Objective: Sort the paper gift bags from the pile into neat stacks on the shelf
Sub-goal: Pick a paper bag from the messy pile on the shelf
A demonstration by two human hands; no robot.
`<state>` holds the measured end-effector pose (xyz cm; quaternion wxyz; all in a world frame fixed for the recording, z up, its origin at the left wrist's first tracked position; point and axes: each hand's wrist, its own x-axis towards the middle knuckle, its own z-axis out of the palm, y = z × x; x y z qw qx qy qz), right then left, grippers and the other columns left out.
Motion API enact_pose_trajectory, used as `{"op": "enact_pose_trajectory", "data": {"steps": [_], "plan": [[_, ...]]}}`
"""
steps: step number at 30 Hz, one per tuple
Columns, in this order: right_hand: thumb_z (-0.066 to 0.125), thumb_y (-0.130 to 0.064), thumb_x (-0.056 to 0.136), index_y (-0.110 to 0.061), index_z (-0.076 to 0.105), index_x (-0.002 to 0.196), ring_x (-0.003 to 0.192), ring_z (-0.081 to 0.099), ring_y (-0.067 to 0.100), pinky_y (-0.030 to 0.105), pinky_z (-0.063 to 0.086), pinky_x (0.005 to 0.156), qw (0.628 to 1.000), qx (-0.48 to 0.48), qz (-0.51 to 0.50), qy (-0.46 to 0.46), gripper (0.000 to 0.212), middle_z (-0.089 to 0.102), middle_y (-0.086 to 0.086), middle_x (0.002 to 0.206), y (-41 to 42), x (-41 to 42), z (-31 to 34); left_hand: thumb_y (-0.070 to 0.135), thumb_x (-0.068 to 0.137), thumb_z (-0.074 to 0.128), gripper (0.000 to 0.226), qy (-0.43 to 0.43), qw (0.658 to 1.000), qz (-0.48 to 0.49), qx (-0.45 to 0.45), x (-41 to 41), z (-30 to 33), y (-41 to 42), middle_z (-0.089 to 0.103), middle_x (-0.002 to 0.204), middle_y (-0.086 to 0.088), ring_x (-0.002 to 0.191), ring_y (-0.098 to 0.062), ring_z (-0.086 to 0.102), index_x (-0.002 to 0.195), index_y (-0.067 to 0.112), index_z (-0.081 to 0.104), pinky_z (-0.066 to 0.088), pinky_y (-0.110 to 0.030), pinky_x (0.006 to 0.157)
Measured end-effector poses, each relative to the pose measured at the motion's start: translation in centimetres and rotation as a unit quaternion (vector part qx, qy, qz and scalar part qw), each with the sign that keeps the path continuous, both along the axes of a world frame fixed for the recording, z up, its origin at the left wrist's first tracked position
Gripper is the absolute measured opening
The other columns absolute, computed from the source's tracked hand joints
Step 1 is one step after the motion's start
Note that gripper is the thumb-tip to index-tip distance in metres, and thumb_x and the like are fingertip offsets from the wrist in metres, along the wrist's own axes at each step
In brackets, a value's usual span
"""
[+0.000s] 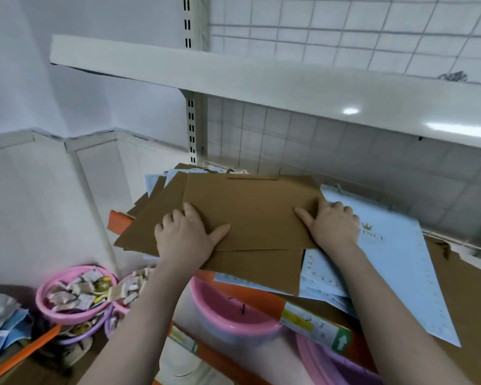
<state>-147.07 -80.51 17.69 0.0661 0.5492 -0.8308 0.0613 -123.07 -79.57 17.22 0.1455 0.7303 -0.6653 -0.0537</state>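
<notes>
A: Hands? Where's the bag?

B: Left hand and right hand press flat, fingers straight, on a brown paper bag mid-frame atop the pile.

A: Handling?

B: Probably light, creasable; hold both side edges.

Flat paper gift bags piled on the shelf

Brown kraft bags lie flattened in a loose, skewed stack at the shelf's left end, edges fanned out. Pale blue bags with gold print lie beside and partly under them to the right, overhanging the front edge.
</notes>
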Motion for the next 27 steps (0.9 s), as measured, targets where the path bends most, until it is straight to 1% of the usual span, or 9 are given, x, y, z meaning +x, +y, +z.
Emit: {"op": "enact_pose_trajectory", "data": {"steps": [3, 5, 7, 9, 11, 15, 21, 23, 27], "plan": [[0.027, -0.065, 0.092, -0.011, 0.044, 0.132, 0.117, 0.045, 0.033, 0.039, 0.037, 0.095, 0.999, -0.039, 0.005, 0.003, 0.07, 0.052, 0.016, 0.126, -0.2, 0.4, -0.6, 0.074, 0.074, 0.051, 0.094, 0.023, 1.0, 0.0, -0.004, -0.4, 0.4, -0.6, 0.048, 0.128, -0.018, 0.12, -0.036, 0.043, 0.135, 0.005, 0.034, 0.035, -0.042, 0.098], [0.031, -0.066, 0.09, -0.009, 0.045, 0.131, 0.117, 0.045, 0.032, 0.039, 0.037, 0.095, 0.999, -0.049, -0.002, -0.011, 0.071, 0.051, 0.016, 0.126, -0.5, 0.4, -0.5, 0.067, 0.071, 0.063, 0.092, 0.086, 0.996, 0.018, -0.014, -0.2, 0.7, -0.9, 0.046, 0.126, -0.021, 0.118, -0.037, 0.041, 0.133, 0.005, 0.035, 0.035, -0.042, 0.098], [0.038, -0.067, 0.087, -0.008, 0.046, 0.129, 0.117, 0.043, 0.033, 0.039, 0.035, 0.095, 0.997, -0.062, -0.014, -0.049, 0.073, 0.05, 0.016, 0.125, -0.6, 0.2, -0.3, 0.06, 0.069, 0.07, 0.095, 0.155, 0.987, 0.03, -0.034, 0.2, 0.8, -1.1, 0.043, 0.126, -0.022, 0.118, -0.038, 0.04, 0.134, 0.002, 0.034, 0.036, -0.042, 0.097], [0.047, -0.068, 0.083, -0.007, 0.047, 0.128, 0.117, 0.041, 0.033, 0.039, 0.034, 0.096, 0.991, -0.085, -0.022, -0.103, 0.075, 0.048, 0.017, 0.124, -0.5, 0.0, 0.1, 0.057, 0.069, 0.072, 0.094, 0.189, 0.98, 0.029, -0.06, 0.4, 1.0, -0.8, 0.045, 0.124, -0.02, 0.115, -0.036, 0.045, 0.134, 0.001, 0.035, 0.04, -0.039, 0.09], [0.055, -0.065, 0.08, -0.006, 0.048, 0.125, 0.116, 0.041, 0.034, 0.039, 0.035, 0.096, 0.98, -0.111, -0.023, -0.164, 0.075, 0.046, 0.018, 0.123, -0.1, -0.1, 0.4, 0.056, 0.069, 0.073, 0.091, 0.202, 0.976, 0.02, -0.079, 0.5, 1.3, -0.2, 0.045, 0.121, -0.019, 0.109, -0.036, 0.05, 0.133, 0.002, 0.036, 0.04, -0.037, 0.082], [0.063, -0.055, 0.08, -0.006, 0.05, 0.122, 0.11, 0.05, 0.036, 0.038, 0.041, 0.089, 0.96, -0.123, -0.03, -0.25, 0.066, 0.042, 0.016, 0.123, 2.0, -0.7, 1.6, 0.054, 0.069, 0.074, 0.086, 0.221, 0.971, 0.002, -0.086, 0.8, 1.9, 1.1, 0.045, 0.12, -0.016, 0.11, -0.037, 0.05, 0.132, 0.007, 0.038, 0.041, -0.043, 0.088], [0.069, -0.044, 0.079, -0.012, 0.053, 0.127, 0.111, 0.051, 0.033, 0.034, 0.039, 0.09, 0.948, -0.175, -0.032, -0.264, 0.059, 0.049, 0.016, 0.118, 9.0, -1.4, 2.7, 0.05, 0.067, 0.077, 0.091, 0.243, 0.963, -0.043, -0.104, 1.4, 2.5, 5.5, 0.044, 0.124, -0.017, 0.113, -0.035, 0.049, 0.138, 0.008, 0.038, 0.041, -0.042, 0.09], [0.069, -0.041, 0.08, -0.016, 0.05, 0.133, 0.111, 0.052, 0.032, 0.032, 0.039, 0.091, 0.94, -0.18, -0.034, -0.289, 0.062, 0.047, 0.014, 0.121, 12.0, -1.5, 2.9, 0.047, 0.068, 0.077, 0.087, 0.254, 0.959, -0.068, -0.107, 1.6, 2.5, 7.5, 0.045, 0.124, -0.018, 0.109, -0.033, 0.05, 0.137, 0.009, 0.04, 0.042, -0.041, 0.089], [0.067, -0.04, 0.082, -0.021, 0.048, 0.137, 0.116, 0.051, 0.029, 0.03, 0.038, 0.093, 0.939, -0.206, -0.054, -0.271, 0.061, 0.046, 0.011, 0.129, 18.2, -1.6, 2.9, 0.045, 0.069, 0.077, 0.084, 0.263, 0.956, -0.097, -0.088, 1.0, 2.3, 11.5, 0.045, 0.123, -0.018, 0.104, -0.03, 0.048, 0.135, 0.008, 0.041, 0.038, -0.035, 0.085]]}}
